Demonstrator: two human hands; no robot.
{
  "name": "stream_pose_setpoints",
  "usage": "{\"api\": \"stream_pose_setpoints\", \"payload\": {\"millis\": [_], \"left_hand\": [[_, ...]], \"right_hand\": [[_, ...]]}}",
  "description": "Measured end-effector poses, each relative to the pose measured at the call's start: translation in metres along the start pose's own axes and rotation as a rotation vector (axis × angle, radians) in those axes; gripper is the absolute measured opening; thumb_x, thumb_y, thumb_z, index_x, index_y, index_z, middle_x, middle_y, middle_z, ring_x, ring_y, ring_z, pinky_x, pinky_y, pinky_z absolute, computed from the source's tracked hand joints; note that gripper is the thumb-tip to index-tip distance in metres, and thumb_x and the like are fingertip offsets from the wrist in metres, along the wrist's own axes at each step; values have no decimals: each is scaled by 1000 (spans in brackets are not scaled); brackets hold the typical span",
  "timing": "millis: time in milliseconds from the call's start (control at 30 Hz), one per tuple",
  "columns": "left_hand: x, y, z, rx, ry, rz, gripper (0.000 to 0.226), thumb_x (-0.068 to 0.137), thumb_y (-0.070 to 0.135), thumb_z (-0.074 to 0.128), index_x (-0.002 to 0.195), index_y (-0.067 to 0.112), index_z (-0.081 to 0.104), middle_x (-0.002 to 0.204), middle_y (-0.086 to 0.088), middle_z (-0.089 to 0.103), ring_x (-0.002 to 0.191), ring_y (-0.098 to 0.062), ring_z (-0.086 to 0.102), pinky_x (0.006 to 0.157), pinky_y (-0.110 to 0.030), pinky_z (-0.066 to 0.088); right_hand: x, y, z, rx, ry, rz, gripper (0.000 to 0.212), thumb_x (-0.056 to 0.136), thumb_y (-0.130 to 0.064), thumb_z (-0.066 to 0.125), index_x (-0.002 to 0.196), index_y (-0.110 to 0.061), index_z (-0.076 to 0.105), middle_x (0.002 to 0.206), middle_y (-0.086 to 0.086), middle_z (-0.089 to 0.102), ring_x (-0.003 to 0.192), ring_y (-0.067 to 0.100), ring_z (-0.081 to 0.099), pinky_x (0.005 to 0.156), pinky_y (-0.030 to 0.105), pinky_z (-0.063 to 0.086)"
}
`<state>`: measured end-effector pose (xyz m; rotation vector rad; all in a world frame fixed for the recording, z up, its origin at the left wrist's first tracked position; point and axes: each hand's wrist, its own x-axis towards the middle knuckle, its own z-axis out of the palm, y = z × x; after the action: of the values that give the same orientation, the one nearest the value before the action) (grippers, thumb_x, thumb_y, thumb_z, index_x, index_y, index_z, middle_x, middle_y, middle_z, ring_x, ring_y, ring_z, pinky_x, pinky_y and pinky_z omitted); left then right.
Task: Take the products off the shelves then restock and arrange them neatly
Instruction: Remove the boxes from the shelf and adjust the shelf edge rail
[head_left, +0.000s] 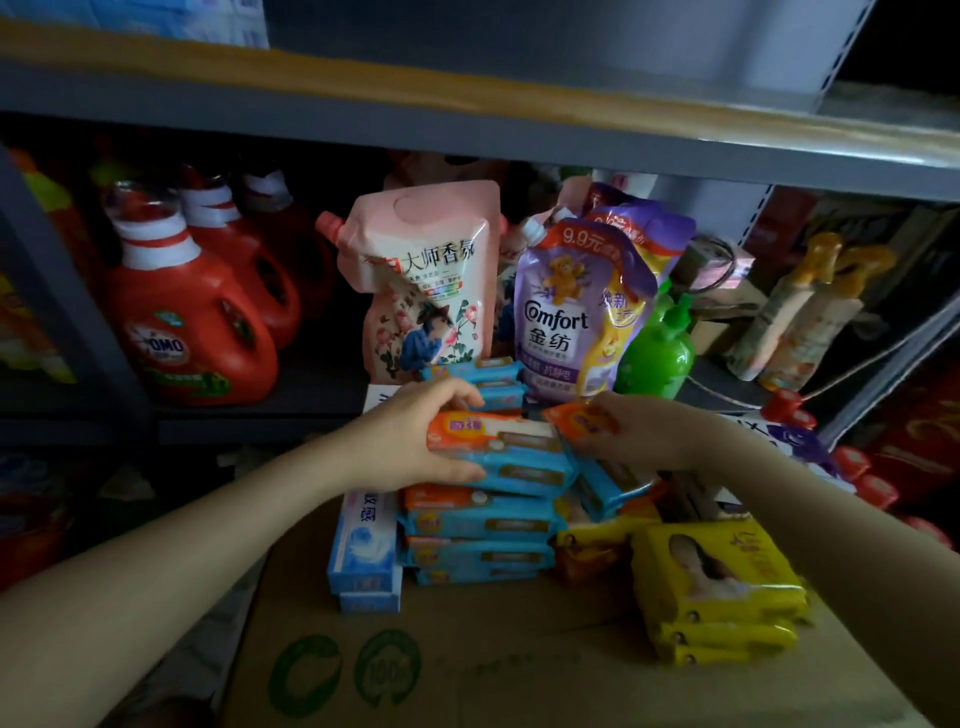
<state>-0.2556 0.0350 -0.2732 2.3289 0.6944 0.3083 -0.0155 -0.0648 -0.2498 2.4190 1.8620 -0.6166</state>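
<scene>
Left grip (415, 431) holds stacked soap (498, 441), right (639, 431) a tilted bar (582, 415); either could slide onto the carton (467, 649)

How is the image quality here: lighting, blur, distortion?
Head view: dim overall, the shelf recess behind the red detergent bottles nearly black; the soap packs in both hands look soft; wide-angle bending curves the upper shelf edge.

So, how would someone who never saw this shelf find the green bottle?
Look at the dim middle shelf with the red detergent jugs. At its right stands the purple Comfort pouch; the green bottle stands just right of it, the only bright green, rounded thing there.
</scene>
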Motion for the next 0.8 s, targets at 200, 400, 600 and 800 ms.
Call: {"api": "stream_pose_setpoints", "payload": {"millis": [200,400,600,800], "left_hand": [[-18,2,12,155,13,64,62,74,51,70,124,34,37,118,17,31,113,1,28,94,-17,28],[-17,1,-15,71,263,119,68,70,65,50,124,23,52,124,13,45,115,2,41,92,-8,32],[-24,6,-89,278,601,239,46,80,39,49,113,8,60,108,3,54,99,-2,50,85,-5,35],[-36,-3,-200,896,951,112,63,74,30,70,126,1,51,130,-20,51,119,-36,47,89,-48,47]], "right_hand": [[8,-11,-2,-18,236,-60,34,92,-38,50,107,-9,59,108,10,62,98,25,56,82,35,45],[5,-52,-25,133,504,-295,21,91,-21,54,104,-8,64,95,2,62,87,15,56,71,21,38],[8,-130,-71,247,633,-562,18,90,-13,56,102,-5,66,100,6,68,89,16,61,79,22,43],[31,-202,-128,278,865,-695,19,88,-8,56,105,-5,64,102,9,65,96,22,58,80,20,36]]}}
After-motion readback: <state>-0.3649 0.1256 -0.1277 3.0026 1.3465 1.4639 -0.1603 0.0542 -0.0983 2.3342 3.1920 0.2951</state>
